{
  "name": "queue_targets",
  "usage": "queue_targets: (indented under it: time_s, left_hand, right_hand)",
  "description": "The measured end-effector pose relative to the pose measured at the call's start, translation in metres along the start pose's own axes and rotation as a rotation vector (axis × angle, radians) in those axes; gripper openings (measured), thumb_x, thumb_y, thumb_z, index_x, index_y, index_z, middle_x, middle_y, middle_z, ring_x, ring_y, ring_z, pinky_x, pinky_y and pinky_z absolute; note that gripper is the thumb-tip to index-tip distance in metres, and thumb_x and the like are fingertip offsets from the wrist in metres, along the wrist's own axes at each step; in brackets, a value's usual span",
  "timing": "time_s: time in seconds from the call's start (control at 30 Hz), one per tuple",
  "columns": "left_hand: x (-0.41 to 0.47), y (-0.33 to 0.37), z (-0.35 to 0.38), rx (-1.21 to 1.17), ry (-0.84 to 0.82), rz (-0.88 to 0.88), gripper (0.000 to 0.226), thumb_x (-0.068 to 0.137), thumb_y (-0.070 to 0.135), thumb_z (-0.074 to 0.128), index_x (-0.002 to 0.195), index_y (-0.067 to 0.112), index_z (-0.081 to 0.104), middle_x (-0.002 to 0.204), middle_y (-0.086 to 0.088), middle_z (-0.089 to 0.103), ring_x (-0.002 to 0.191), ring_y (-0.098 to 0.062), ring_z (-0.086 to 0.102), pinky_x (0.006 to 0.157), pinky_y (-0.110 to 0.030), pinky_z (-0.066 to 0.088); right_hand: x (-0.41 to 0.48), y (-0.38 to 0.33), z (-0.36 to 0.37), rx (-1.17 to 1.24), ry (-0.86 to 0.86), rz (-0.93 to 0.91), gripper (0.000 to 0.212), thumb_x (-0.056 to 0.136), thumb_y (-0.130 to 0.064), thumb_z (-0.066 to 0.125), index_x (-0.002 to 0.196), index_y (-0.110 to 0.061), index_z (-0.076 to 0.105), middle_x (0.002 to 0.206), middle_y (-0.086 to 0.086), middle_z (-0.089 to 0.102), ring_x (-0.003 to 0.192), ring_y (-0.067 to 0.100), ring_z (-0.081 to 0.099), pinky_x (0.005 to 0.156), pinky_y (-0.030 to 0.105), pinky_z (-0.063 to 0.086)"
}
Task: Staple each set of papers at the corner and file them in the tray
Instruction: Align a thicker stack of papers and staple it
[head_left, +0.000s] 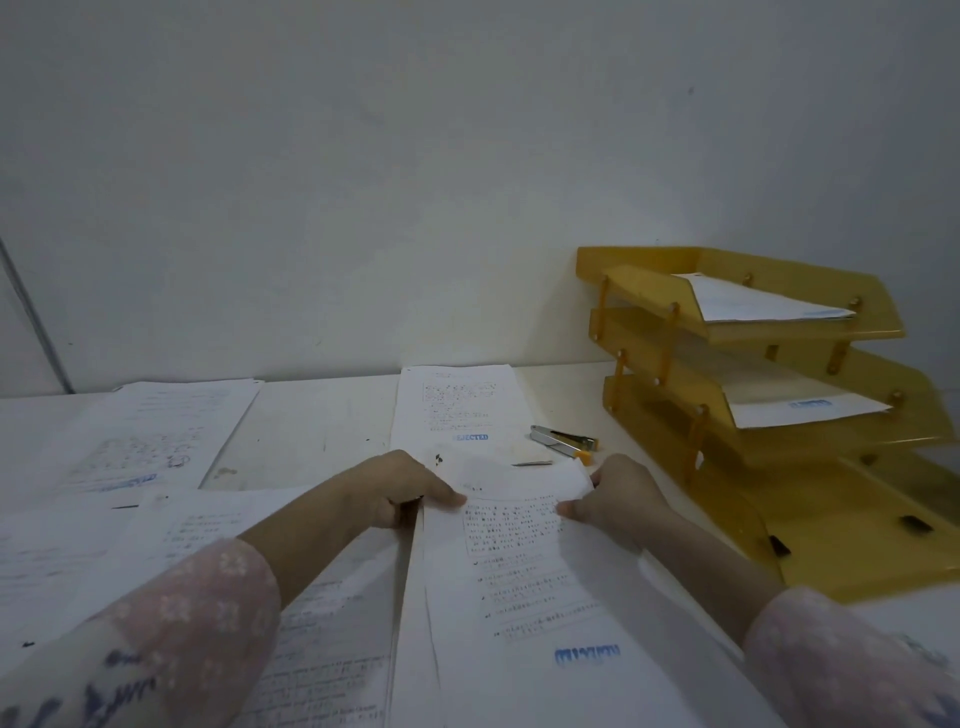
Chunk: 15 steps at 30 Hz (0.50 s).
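I am squaring a set of white printed sheets (519, 571) on the near worktop (311, 415), my left hand (410, 493) gripping its left edge and my right hand (618, 499) pinching its curled far corner, so next, I judge, comes reaching for the small silver stapler (563, 441) just beyond.

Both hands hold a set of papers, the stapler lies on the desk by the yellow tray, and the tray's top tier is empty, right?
Not empty: the head view shows sheets in the top tier. Otherwise yes: the left hand and right hand hold the set, and the stapler lies on the desk by the tray.
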<state>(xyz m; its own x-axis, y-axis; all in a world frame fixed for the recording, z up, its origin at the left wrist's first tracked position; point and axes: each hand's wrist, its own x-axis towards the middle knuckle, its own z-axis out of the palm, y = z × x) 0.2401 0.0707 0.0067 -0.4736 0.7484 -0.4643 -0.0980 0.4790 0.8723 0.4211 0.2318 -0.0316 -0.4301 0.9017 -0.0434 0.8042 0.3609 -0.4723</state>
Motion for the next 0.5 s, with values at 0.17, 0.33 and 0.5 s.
queue_targets:
  time_s: [0.17,0.33,0.5]
  left_hand:
    - [-0.008,-0.017,0.017,-0.248,-0.014,0.134,0.027,0.083,0.0,0.067,0.108,0.005,0.062,0.104,-0.014,0.07,0.092,-0.031,0.069,0.074,-0.041,0.058]
    - [-0.017,-0.039,0.04,-0.141,0.153,0.269,0.026,0.092,0.012,0.059,0.118,0.008,0.06,0.103,-0.007,0.067,0.089,-0.023,0.065,0.07,-0.032,0.054]
    - [-0.034,-0.01,0.027,-0.169,0.205,0.422,0.031,0.091,0.015,0.06,0.122,0.009,0.058,0.108,-0.007,0.067,0.094,-0.023,0.065,0.079,-0.035,0.053]
  right_hand:
    - [-0.005,0.004,0.002,0.065,0.005,0.009,0.05,0.07,-0.046,0.08,0.102,-0.013,0.061,0.086,0.001,0.063,0.075,0.014,0.059,0.061,0.025,0.052]
    - [-0.011,0.004,0.003,0.104,-0.01,-0.003,0.046,0.075,-0.045,0.076,0.102,-0.012,0.059,0.09,0.0,0.061,0.076,0.014,0.058,0.065,0.029,0.052]
    - [-0.023,0.004,-0.016,0.663,-0.129,-0.026,0.057,0.073,-0.043,0.077,0.116,-0.018,0.049,0.106,-0.002,0.06,0.084,0.015,0.063,0.06,0.027,0.053]
